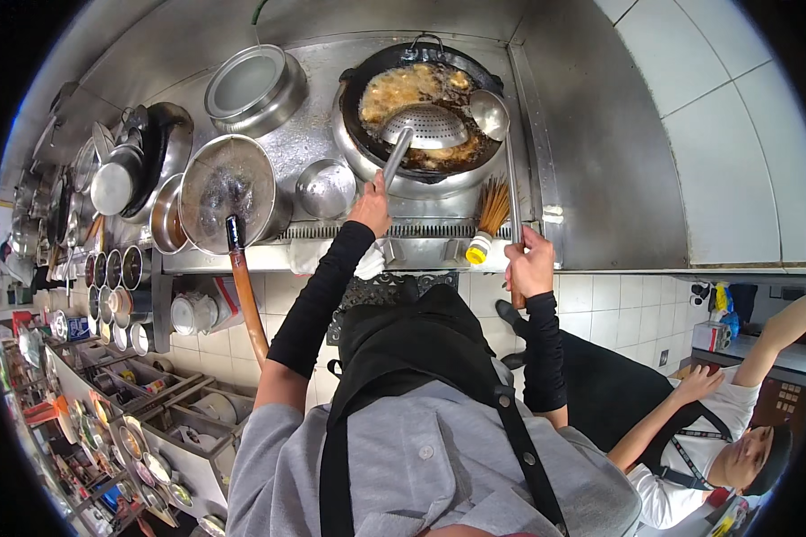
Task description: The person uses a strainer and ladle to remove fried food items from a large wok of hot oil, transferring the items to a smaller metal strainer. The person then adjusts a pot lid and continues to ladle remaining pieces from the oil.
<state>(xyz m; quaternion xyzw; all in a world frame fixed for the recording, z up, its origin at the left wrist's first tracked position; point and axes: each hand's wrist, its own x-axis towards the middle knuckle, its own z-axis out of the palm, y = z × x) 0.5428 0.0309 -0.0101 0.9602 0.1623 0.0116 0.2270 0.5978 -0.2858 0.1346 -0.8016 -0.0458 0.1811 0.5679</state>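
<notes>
Currently my left hand [372, 210] has its fingers curled snugly around the metal handle of a perforated skimmer [428, 126], whose domed bowl sits over the middle of the black wok [364, 143]. I can't tell how deep its edge dips into the bubbling oil [398, 91], where golden pieces froth. My right hand [531, 262] is closed around the long handle of a steel ladle [490, 115], thumb and fingers wrapped near its lower end; the ladle's bowl lies at the wok's right side, just beside the skimmer. Near that handle, a bamboo brush [493, 210] leans with its yellow end toward me. Left of the wok, a small steel bowl [326, 189] stands beside a round mesh strainer [228, 192] with a wooden handle. Behind them sits a wide steel pot [255, 85]. Off to my right is a co-worker [734, 394] in a white top.
</notes>
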